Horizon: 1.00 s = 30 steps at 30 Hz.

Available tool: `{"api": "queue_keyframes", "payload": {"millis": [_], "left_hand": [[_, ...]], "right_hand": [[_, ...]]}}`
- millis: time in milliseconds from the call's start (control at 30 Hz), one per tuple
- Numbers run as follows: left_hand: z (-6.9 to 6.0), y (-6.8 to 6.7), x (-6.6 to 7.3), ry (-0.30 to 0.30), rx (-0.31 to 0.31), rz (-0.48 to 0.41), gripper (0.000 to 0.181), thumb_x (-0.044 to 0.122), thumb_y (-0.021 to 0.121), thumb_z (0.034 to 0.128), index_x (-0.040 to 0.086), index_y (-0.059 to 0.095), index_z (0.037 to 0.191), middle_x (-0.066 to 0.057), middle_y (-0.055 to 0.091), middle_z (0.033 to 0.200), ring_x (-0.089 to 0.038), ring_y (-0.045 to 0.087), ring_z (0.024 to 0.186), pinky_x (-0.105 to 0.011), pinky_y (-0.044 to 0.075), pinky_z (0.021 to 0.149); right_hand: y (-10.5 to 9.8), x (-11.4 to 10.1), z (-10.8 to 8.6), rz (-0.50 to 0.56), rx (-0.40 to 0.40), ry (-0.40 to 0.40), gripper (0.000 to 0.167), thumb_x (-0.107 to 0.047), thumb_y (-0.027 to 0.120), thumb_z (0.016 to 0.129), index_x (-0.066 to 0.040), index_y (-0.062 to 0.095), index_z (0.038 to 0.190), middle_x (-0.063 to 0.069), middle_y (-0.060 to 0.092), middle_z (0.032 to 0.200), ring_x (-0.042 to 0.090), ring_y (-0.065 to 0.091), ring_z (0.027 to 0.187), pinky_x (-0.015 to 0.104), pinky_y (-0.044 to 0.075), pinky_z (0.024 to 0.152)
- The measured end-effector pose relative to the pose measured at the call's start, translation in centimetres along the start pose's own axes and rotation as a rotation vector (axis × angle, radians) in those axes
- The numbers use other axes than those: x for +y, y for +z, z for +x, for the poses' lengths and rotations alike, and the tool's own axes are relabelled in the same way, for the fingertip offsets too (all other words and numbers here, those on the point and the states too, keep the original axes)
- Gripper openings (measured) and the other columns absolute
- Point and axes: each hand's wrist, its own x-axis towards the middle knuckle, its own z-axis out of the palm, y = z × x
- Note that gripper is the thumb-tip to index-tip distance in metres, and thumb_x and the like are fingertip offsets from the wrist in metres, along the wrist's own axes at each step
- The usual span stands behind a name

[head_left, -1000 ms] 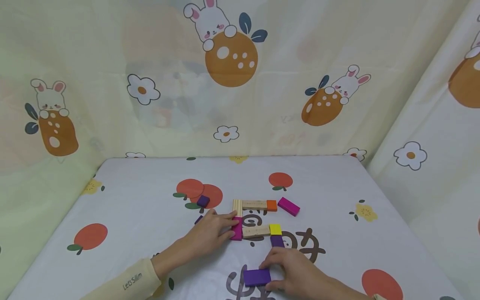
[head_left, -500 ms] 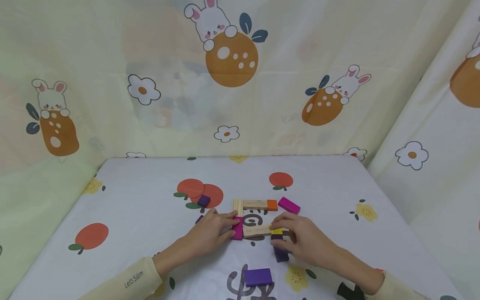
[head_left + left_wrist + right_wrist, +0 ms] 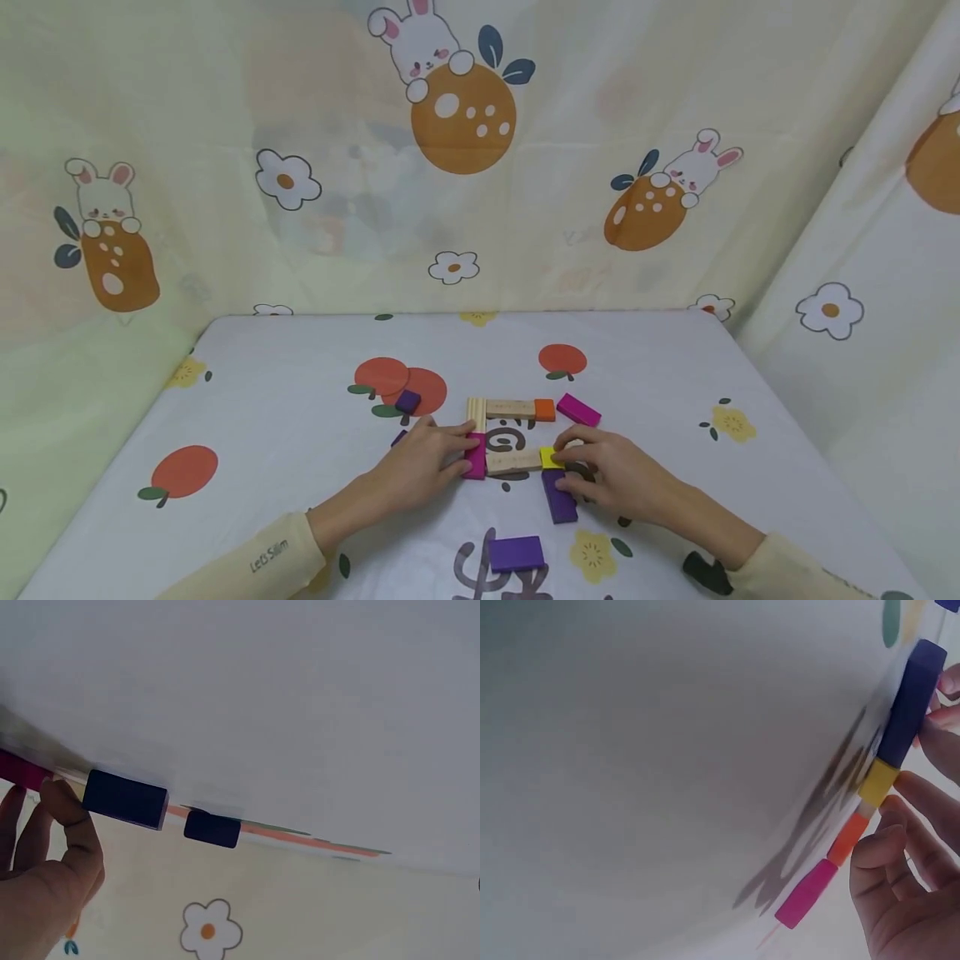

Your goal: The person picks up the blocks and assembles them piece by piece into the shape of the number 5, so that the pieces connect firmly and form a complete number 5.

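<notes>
My left hand (image 3: 416, 467) holds a magenta block (image 3: 476, 462) between thumb and fingertips, at the left side of a flat block outline. My right hand (image 3: 622, 475) touches the yellow block (image 3: 547, 457) with a fingertip, its thumb at the side of a long purple block (image 3: 560, 502). The yellow block sits at the right end of the lower plain wooden block (image 3: 513, 462), and the purple one runs toward me from it. In the right wrist view, fingers lie beside the yellow block (image 3: 879, 781) and purple block (image 3: 913, 705).
Farther back, a plain wooden block (image 3: 510, 409) ends in an orange block (image 3: 544, 410); a loose magenta block (image 3: 578, 410) lies beside it. Another purple block (image 3: 516, 554) lies nearer me. Two dark purple blocks, one small (image 3: 407, 402), lie left. A patterned cloth (image 3: 660, 358) covers the table.
My right hand left the near purple block and reached forward to the yellow and long purple blocks, then shifted slightly right. My left hand stayed at the magenta block.
</notes>
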Motion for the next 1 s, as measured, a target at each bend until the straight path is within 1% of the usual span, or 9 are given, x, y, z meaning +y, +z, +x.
{"api": "queue_keyframes", "payload": {"millis": [133, 267, 433, 533, 633, 767, 867, 933, 1000], "left_hand": [[0.0, 0.1, 0.0, -0.007, 0.003, 0.012, 0.038, 0.022, 0.076, 0.098, 0.008, 0.074, 0.134, -0.01, 0.065, 0.149, -0.033, 0.065, 0.131, -0.032, 0.037, 0.086], [0.1, -0.1, 0.1, -0.006, 0.026, 0.01, 0.041, 0.024, 0.075, 0.099, 0.008, 0.072, 0.137, -0.009, 0.062, 0.154, -0.028, 0.066, 0.119, -0.031, 0.041, 0.085], [0.3, -1.8, 1.7, 0.045, 0.154, -0.05, 0.043, 0.027, 0.074, 0.1004, 0.013, 0.07, 0.14, -0.005, 0.06, 0.157, -0.019, 0.055, 0.103, -0.034, 0.049, 0.084], [0.1, -2.9, 3.0, 0.101, 0.211, -0.088, 0.04, 0.027, 0.076, 0.0989, 0.015, 0.073, 0.137, -0.002, 0.07, 0.145, -0.018, 0.06, 0.107, -0.039, 0.054, 0.095], [-0.3, -3.2, 4.0, 0.127, 0.125, -0.174, 0.035, 0.026, 0.078, 0.098, 0.017, 0.076, 0.132, 0.002, 0.079, 0.122, -0.014, 0.065, 0.099, -0.031, 0.056, 0.089], [-0.9, -2.1, 4.6, 0.073, -0.174, -0.343, 0.031, 0.024, 0.078, 0.0972, 0.017, 0.078, 0.128, 0.005, 0.08, 0.11, -0.002, 0.061, 0.08, -0.017, 0.052, 0.071], [-1.3, -0.7, 4.7, 0.017, -0.342, -0.369, 0.032, 0.025, 0.081, 0.0954, 0.017, 0.079, 0.127, 0.008, 0.079, 0.112, 0.004, 0.056, 0.072, -0.014, 0.049, 0.066], [-1.5, 0.0, 4.7, 0.009, -0.386, -0.342, 0.033, 0.027, 0.082, 0.0941, 0.017, 0.08, 0.125, 0.011, 0.078, 0.106, 0.004, 0.054, 0.07, -0.014, 0.047, 0.064], [-1.7, 0.6, 4.7, 0.023, -0.393, -0.31, 0.034, 0.03, 0.083, 0.0926, 0.017, 0.08, 0.124, 0.015, 0.074, 0.097, 0.003, 0.053, 0.071, -0.014, 0.044, 0.064]], "right_hand": [[0.1, 0.1, 0.0, 0.002, 0.005, -0.008, 0.026, -0.031, 0.081, 0.095, -0.017, 0.081, 0.118, -0.006, 0.067, 0.125, 0.004, 0.055, 0.088, 0.018, 0.047, 0.072], [0.2, 0.2, 0.1, 0.002, 0.005, -0.014, 0.027, -0.031, 0.08, 0.096, -0.017, 0.081, 0.118, -0.006, 0.067, 0.125, 0.003, 0.054, 0.087, 0.018, 0.047, 0.072], [0.2, 0.3, 0.2, 0.01, 0.003, -0.021, 0.026, -0.031, 0.08, 0.096, -0.017, 0.08, 0.117, -0.005, 0.067, 0.125, 0.005, 0.056, 0.087, 0.018, 0.048, 0.073], [0.2, 0.4, 0.2, 0.016, 0.0, -0.015, 0.026, -0.032, 0.08, 0.095, -0.018, 0.081, 0.117, -0.005, 0.067, 0.125, 0.005, 0.056, 0.088, 0.018, 0.048, 0.073], [0.2, 0.5, 0.2, 0.015, -0.004, -0.005, 0.027, -0.034, 0.08, 0.095, -0.018, 0.081, 0.117, -0.006, 0.066, 0.124, 0.005, 0.055, 0.088, 0.018, 0.049, 0.074], [0.3, 0.7, 0.1, 0.014, 0.002, 0.003, 0.027, -0.036, 0.081, 0.094, -0.02, 0.081, 0.116, -0.007, 0.067, 0.124, 0.004, 0.055, 0.088, 0.018, 0.048, 0.073], [0.4, 0.7, 0.1, 0.016, 0.01, 0.002, 0.026, -0.035, 0.081, 0.094, -0.02, 0.081, 0.115, -0.007, 0.067, 0.123, 0.005, 0.055, 0.087, 0.018, 0.047, 0.073], [0.5, 0.7, 0.1, 0.017, 0.013, 0.002, 0.026, -0.035, 0.081, 0.094, -0.02, 0.081, 0.116, -0.007, 0.067, 0.124, 0.005, 0.055, 0.087, 0.018, 0.047, 0.073], [0.5, 0.6, 0.0, 0.021, 0.014, 0.005, 0.026, -0.035, 0.081, 0.094, -0.019, 0.081, 0.116, -0.007, 0.067, 0.124, 0.005, 0.055, 0.087, 0.018, 0.047, 0.073]]}}
